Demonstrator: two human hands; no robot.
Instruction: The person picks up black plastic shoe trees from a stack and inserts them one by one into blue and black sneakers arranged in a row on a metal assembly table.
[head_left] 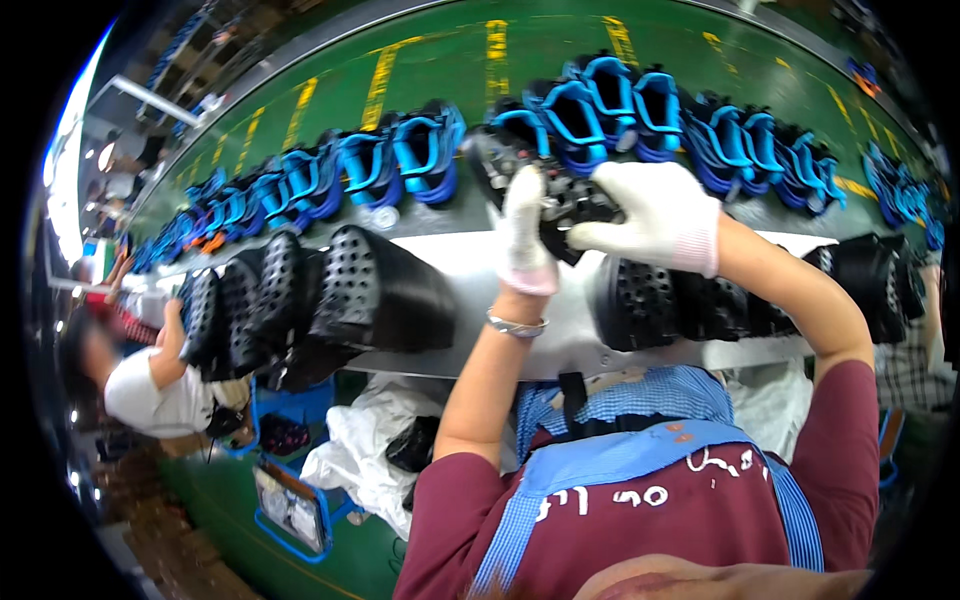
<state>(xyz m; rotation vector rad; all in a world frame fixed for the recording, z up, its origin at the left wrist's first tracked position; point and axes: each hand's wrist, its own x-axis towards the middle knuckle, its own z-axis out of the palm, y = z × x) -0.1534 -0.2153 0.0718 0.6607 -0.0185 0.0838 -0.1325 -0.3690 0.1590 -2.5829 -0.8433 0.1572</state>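
My left hand (525,225), in a white glove with a pink cuff, is closed on a black studded shoe sole (578,202) over the middle of the work surface. My right hand (655,215), gloved the same way, grips the sole from the right between thumb and fingers. The sole is blurred and partly covered by the gloves. Another dark, dotted piece (492,165) shows just beyond my left hand; whether it belongs to the same sole, I cannot tell. Black shoes with bright blue lining (572,115) stand close behind my hands.
Stacked black studded soles lie left (375,290) and right (640,300) on the metal ledge (490,330). A long row of blue-lined shoes (425,155) runs along the green line (440,70). A co-worker in a white top (150,390) is at the left. White bags (365,440) hang below the ledge.
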